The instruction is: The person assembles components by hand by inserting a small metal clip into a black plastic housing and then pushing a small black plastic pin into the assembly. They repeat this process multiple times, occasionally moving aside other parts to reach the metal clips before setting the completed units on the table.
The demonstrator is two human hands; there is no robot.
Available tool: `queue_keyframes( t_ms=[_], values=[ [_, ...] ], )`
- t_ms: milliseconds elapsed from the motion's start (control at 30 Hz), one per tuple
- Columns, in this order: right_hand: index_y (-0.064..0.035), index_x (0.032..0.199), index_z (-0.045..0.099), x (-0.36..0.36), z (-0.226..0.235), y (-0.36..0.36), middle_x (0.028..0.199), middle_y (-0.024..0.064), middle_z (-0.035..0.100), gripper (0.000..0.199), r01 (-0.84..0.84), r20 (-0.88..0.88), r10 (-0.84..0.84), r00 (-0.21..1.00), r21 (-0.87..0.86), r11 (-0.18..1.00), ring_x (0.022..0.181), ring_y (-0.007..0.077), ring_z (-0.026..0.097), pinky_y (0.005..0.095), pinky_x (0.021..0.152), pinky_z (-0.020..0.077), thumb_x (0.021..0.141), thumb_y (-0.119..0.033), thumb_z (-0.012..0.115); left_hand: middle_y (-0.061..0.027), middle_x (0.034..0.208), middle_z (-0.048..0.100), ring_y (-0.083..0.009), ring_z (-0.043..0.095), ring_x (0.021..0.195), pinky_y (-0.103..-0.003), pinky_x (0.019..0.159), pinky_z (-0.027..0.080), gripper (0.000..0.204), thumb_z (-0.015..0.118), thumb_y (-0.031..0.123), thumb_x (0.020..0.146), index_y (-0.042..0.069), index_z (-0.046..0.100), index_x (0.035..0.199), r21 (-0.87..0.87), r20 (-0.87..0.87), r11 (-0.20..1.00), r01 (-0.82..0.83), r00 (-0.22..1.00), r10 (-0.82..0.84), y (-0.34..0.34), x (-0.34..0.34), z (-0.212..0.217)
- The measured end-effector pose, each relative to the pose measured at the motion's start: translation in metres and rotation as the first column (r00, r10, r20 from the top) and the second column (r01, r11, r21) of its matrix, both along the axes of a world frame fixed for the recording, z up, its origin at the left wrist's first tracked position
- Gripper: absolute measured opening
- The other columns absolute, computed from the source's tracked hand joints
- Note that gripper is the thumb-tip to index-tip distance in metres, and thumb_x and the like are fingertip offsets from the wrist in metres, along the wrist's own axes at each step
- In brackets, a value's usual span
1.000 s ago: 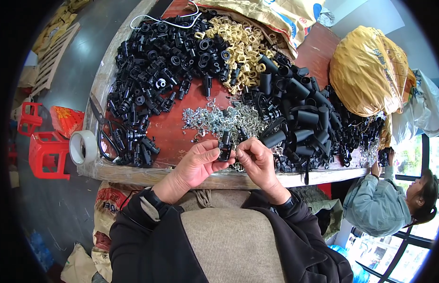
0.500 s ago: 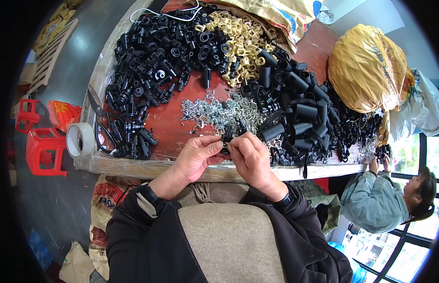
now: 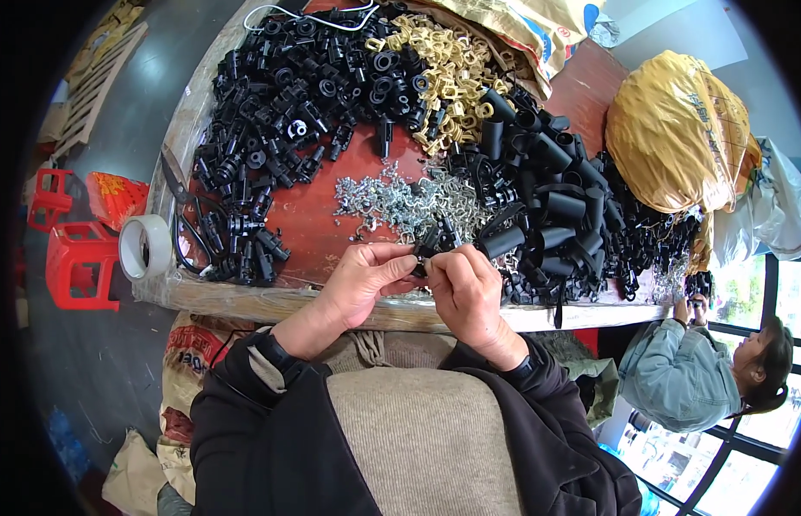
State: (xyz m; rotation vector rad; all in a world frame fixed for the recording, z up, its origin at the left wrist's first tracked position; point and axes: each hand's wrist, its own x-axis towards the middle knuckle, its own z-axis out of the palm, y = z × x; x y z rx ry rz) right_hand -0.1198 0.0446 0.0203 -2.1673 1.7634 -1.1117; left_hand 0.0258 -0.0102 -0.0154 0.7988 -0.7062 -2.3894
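In the head view, the left hand [image 3: 359, 279] and right hand [image 3: 469, 288] meet just above the near edge of the table [image 3: 310, 219], both pinched shut around one small black plastic fitting [image 3: 425, 249] held between their fingertips. A heap of silver metal clips [image 3: 409, 199] lies just beyond it, black tubes [image 3: 547, 202] toward the right edge, black connectors [image 3: 280, 95] toward the far left corner. To do this well, it seems wise to steady the fitting with one hand and keep it squarely aligned while the other works. The fingers cover most of the fitting, so its shape and any clip inside cannot be made out.
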Motion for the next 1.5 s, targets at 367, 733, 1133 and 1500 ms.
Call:
queue_keyframes(
  t_ms=[367,733,1133,1500],
  values=[
    [-0.0035,0.071,0.05,-0.006,-0.006,0.0,0.06,0.0043,0.046,0.009,-0.107,-0.065,0.106,0.992,0.001,0.994,0.049,0.0176,0.045,0.0265,0.044,0.036,0.069,-0.001,0.059,-0.0073,0.088,0.059,-0.0138,0.057,0.077,-0.027,0.068,0.049,0.022,0.056,0.008,0.077,-0.001,0.054,0.097,0.049,0.016,0.998,0.045,0.999,-0.046,-0.002,0.001,-0.004],
    [-0.0046,0.077,0.048,-0.038,-0.017,-0.036,0.066,0.0016,0.047,0.009,-0.576,0.821,-0.018,0.571,0.417,0.703,0.056,0.0078,0.044,0.0197,0.05,0.0351,0.075,-0.006,0.057,-0.01,0.087,0.059,-0.0163,0.059,0.073,-0.023,0.065,0.049,0.024,0.056,0.007,0.076,-0.003,0.053,0.097,0.03,0.023,0.996,0.089,0.996,-0.09,-0.018,0.014,0.001],
    [-0.0066,0.076,0.051,-0.074,-0.054,-0.14,0.072,0.0082,0.048,0.012,-0.021,-0.532,0.077,0.843,0.111,0.994,0.073,0.0258,0.052,0.0353,0.062,0.0411,0.068,-0.014,0.056,-0.0108,0.087,0.058,-0.0208,0.06,0.075,-0.023,0.064,0.05,0.021,0.055,0.004,0.077,-0.005,0.052,0.096,0.107,-0.01,0.988,-0.116,0.993,0.117,-0.026,0.023,-0.005],
    [-0.0102,0.073,0.049,-0.067,-0.052,-0.15,0.072,0.0066,0.05,0.01,0.001,-0.49,-0.011,0.872,-0.022,1.0,0.073,0.026,0.051,0.0372,0.062,0.0384,0.069,-0.018,0.054,-0.013,0.088,0.058,-0.023,0.06,0.075,-0.026,0.063,0.051,0.017,0.051,0.002,0.078,-0.003,0.052,0.094,0.093,-0.06,0.982,-0.165,0.983,0.171,-0.016,0.016,-0.007]
  ],
)
